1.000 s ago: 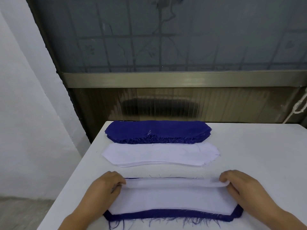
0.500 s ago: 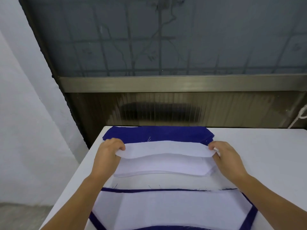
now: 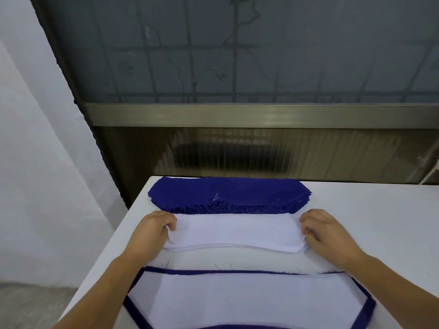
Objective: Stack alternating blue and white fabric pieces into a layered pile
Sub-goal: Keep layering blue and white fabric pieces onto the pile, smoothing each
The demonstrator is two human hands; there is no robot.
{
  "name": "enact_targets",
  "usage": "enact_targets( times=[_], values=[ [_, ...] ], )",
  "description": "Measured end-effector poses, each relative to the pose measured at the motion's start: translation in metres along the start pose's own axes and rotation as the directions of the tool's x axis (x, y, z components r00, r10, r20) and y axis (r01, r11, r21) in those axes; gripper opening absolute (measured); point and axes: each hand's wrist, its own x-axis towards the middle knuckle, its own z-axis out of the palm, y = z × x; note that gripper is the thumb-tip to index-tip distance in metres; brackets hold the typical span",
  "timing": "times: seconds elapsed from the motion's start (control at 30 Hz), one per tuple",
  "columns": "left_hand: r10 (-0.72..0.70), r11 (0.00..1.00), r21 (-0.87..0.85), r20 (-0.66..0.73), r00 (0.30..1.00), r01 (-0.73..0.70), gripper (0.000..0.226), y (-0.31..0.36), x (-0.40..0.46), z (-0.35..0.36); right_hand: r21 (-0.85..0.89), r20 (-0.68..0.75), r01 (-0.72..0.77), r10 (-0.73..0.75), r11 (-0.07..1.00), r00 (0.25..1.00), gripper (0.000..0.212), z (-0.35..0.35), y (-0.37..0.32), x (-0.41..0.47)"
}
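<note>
My left hand [image 3: 152,230] curls around the left end of the white stack [image 3: 235,232], fingertips pinching its top layer so one piece peels free. That stack lies just in front of the blue stack [image 3: 228,194]. My right hand [image 3: 325,230] pinches the right end likewise, keeping the piece flat. The layered pile [image 3: 249,298] waits nearer me than the white stack, white piece uppermost.

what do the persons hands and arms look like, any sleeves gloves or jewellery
Both arms are bare as far as the frame shows: no sleeve edge is visible on either forearm. The left hand and right hand wear no gloves, and no rings, watch or wristbands can be seen. Fingernails are hidden or too small to judge. No marks or bandages show on the hands or forearms.
</note>
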Motion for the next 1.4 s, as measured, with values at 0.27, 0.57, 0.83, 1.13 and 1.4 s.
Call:
enact_targets(
  times=[0.27,0.57,0.83,1.13,1.4],
  values=[
    [-0.103,0.995,-0.036,-0.216,0.971,0.097,0.032,0.025,0.021,0.005,0.112,-0.088,-0.099,0.110,0.989,0.990,0.013,-0.002,-0.018,0.037],
    [0.139,0.985,-0.092,-0.088,0.986,-0.147,0.031,0.093,0.057,0.028,0.095,0.124,-0.344,0.332,0.934,0.935,0.007,0.009,-0.026,0.100],
    [0.224,0.974,-0.038,0.067,0.972,-0.222,0.041,0.130,0.087,0.060,-0.012,0.214,-0.348,0.343,0.937,0.915,0.016,0.008,-0.023,0.119],
    [0.224,0.960,0.173,-0.005,0.975,-0.220,0.043,0.149,0.100,0.075,0.074,0.180,-0.355,0.338,0.932,0.924,0.036,0.000,-0.021,0.126],
    [0.284,0.948,0.187,-0.132,0.950,-0.257,0.026,0.157,0.095,0.068,-0.014,0.048,-0.086,0.086,0.996,0.995,0.040,0.014,-0.050,0.105]
  ],
)
